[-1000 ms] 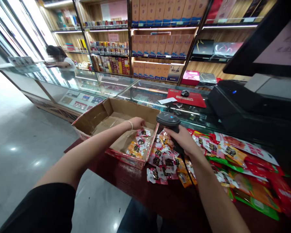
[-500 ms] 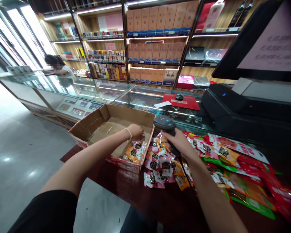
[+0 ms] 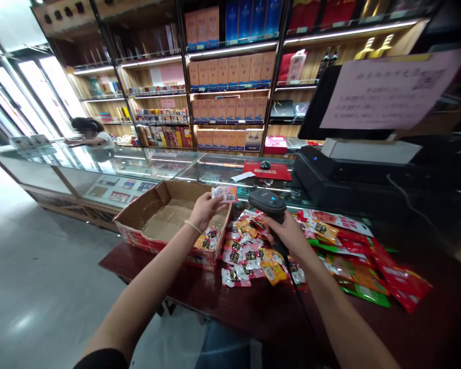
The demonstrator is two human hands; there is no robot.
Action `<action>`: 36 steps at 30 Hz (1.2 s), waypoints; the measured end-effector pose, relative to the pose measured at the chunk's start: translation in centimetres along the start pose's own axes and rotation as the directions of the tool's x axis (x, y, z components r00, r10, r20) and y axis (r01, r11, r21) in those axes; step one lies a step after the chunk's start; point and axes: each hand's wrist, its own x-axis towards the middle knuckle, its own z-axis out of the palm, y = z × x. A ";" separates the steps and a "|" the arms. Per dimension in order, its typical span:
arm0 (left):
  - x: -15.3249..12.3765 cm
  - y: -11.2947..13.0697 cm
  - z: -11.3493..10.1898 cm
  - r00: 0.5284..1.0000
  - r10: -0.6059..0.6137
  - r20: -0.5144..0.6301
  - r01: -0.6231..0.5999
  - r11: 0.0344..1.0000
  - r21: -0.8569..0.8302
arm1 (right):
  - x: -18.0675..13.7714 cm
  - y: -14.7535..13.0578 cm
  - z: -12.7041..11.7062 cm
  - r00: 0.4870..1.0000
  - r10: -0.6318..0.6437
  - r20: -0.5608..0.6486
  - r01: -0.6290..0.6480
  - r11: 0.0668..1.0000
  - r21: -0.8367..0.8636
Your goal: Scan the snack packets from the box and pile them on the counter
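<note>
Pinched in my left hand (image 3: pixel 205 210) is a small pink snack packet (image 3: pixel 225 194), its barcode side showing, above the right edge of a cardboard box (image 3: pixel 134 230). My right hand (image 3: pixel 286 233) is wrapped round the handle of a black barcode scanner (image 3: pixel 268 202), whose head has a blue light and is a short way right of the packet. In the box's near right corner lie several orange and pink packets (image 3: pixel 209 238). More small packets (image 3: pixel 249 253) are heaped on the dark red table beside the box, under and around the scanner.
Larger red and green snack bags (image 3: pixel 363 256) lie right of the heap. Behind stand a glass counter (image 3: pixel 149 159), a red mat with a mouse (image 3: pixel 265 165), and a monitor with a pink paper (image 3: pixel 380 92). A person (image 3: pixel 94 141) leans on the counter at far left. The scanner's cable (image 3: pixel 295 282) hangs toward me.
My left hand has come up out of the box with a pink packet and moved it near the scanner head. My right hand still grips the scanner. The view has tilted up.
</note>
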 end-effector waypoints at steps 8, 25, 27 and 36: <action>-4.2 -2.3 3.7 0.998 -0.030 0.051 0.037 0.989 -0.144 | -6.1 0.2 -3.3 1.000 0.009 0.016 -0.006 0.989 -0.149; -6.8 -9.8 4.6 0.871 0.421 0.251 -0.484 0.656 0.579 | -11.0 2.0 -7.6 0.998 0.051 -0.041 -0.059 0.971 -0.230; -7.3 -11.5 4.7 0.801 0.452 0.393 -0.587 0.463 0.664 | -11.2 2.9 -8.2 0.995 0.071 -0.070 -0.083 0.977 -0.196; -7.8 -17.6 5.4 0.667 0.206 0.716 -0.723 -0.052 0.689 | -11.6 4.3 -10.1 0.980 0.117 -0.162 -0.141 0.980 -0.142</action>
